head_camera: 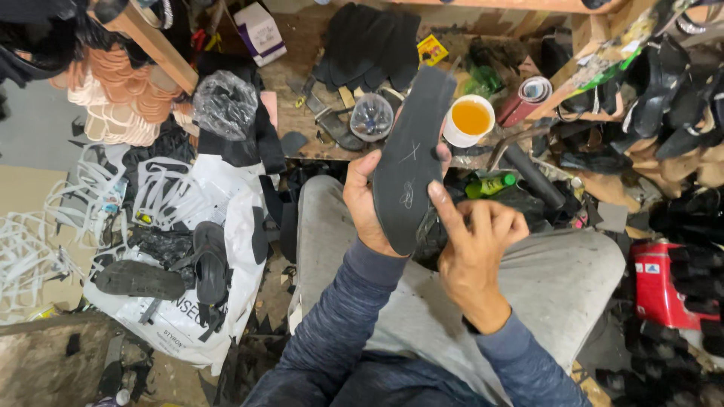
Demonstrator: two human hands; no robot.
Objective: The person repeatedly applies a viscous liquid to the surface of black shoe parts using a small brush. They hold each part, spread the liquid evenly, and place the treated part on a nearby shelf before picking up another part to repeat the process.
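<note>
Left hand [367,202] grips the black shoe sole [411,162] upright; right hand [473,240] – forefinger on its edge – should press evenly, below the glue cup [468,120].

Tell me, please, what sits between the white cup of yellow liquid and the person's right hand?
In the head view, a green bottle lies between the cup and the right hand.

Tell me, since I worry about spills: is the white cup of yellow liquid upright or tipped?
Upright. The white cup stands on the workbench, its round mouth facing up and the yellow liquid level inside, well below the rim.
</note>
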